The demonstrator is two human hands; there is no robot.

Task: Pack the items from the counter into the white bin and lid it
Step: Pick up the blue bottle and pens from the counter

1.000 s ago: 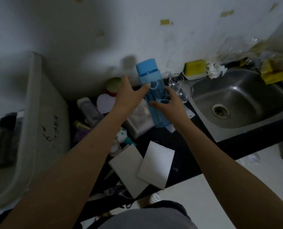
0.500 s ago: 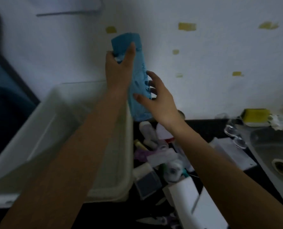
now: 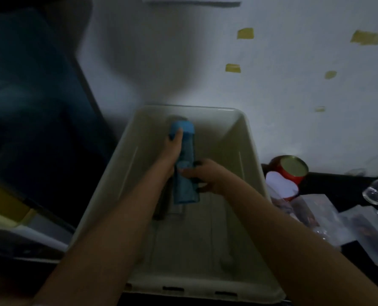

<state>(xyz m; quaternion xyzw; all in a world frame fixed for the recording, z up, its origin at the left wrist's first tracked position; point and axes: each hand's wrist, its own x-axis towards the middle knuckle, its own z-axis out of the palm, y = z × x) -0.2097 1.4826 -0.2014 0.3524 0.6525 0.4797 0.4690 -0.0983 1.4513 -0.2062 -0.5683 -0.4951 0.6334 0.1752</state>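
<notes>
Blue bottle (image 3: 184, 164) lies lengthwise low inside the white bin (image 3: 247, 138), left hand (image 3: 172, 149) wrapped round its cap end, right hand (image 3: 203, 176) gripping mid-body; placing step underway, next comes letting go and reaching for the red can (image 3: 290, 170); no legible writing anywhere

Both forearms are bare, with no sleeves, watch or rings showing; the left hand (image 3: 171, 149) and right hand (image 3: 205, 176) wear no gloves.
</notes>
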